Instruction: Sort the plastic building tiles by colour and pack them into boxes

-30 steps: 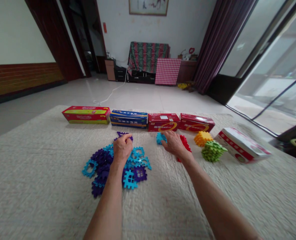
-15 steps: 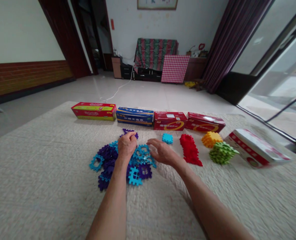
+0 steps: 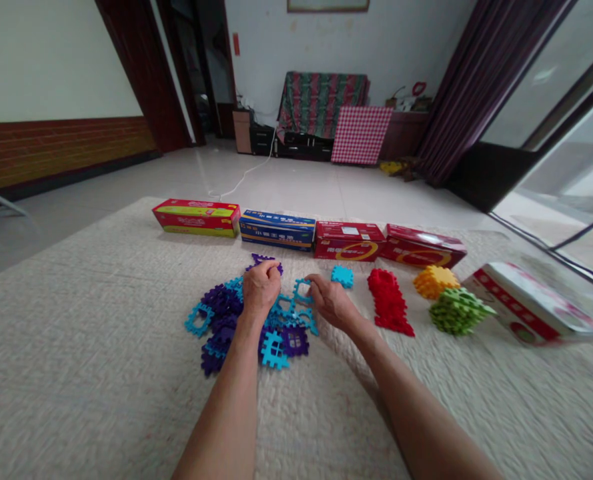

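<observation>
My right hand (image 3: 331, 301) pinches a light blue toothed tile (image 3: 301, 289) with a cut-out middle, at the right side of a mixed heap. My left hand (image 3: 262, 288) is closed above the heap, fingers curled; whatever they may hold is hidden. Just beyond it, purple toothed pieces (image 3: 262, 258) lie on the quilted cover. Under and around my left wrist spreads the heap of dark purple tiles (image 3: 221, 301) and light blue tiles (image 3: 275, 350). A small stack of light blue tiles (image 3: 342, 276) stands right of my right hand.
Farther right are red tiles (image 3: 390, 303), a yellow stack (image 3: 435, 281) and a green stack (image 3: 459, 311). A white and red box (image 3: 536, 303) stands beside them. Behind runs a row: a red-yellow box (image 3: 196, 218), a blue box (image 3: 277, 231) and two dark red boxes (image 3: 349, 241).
My right hand has closed on a light blue tile and lifted its edge from the heap. My left hand stays near the purple pieces. The whole view has shifted slightly.
</observation>
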`<state>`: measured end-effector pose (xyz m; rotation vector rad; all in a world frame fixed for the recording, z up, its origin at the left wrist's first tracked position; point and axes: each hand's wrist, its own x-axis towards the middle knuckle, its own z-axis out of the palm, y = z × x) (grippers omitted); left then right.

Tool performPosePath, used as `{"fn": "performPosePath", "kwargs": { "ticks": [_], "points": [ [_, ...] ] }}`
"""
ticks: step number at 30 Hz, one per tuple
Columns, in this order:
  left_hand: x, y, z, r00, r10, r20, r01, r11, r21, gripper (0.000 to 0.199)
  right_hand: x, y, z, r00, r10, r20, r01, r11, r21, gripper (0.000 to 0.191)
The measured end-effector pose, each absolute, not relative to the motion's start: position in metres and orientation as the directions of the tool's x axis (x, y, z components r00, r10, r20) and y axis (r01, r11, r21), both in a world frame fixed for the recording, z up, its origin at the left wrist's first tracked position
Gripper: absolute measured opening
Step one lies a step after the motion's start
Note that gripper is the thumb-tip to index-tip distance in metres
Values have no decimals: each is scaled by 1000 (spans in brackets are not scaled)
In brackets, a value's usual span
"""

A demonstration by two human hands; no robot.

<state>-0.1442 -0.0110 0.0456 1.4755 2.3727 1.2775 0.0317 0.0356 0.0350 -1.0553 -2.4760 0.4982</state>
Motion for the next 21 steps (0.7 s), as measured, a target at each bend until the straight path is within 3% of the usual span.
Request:
{"fn": "performPosePath", "kwargs": {
  "ticks": [6,13,21],
  "points": [
    [-144,-10,45,-540,771,338,700,187,690,31,38,36,37,-613,759,220,666,646,-372,32],
    [-144,-11,47,-539,774,333,699,189,690,31,42,38,38,-707,693,140,610,698,-376,38],
    [-143,-11,47,-530,776,342,711,187,678,33,43,40,34,-719,673,174,584,720,-375,35]
  ]
}}
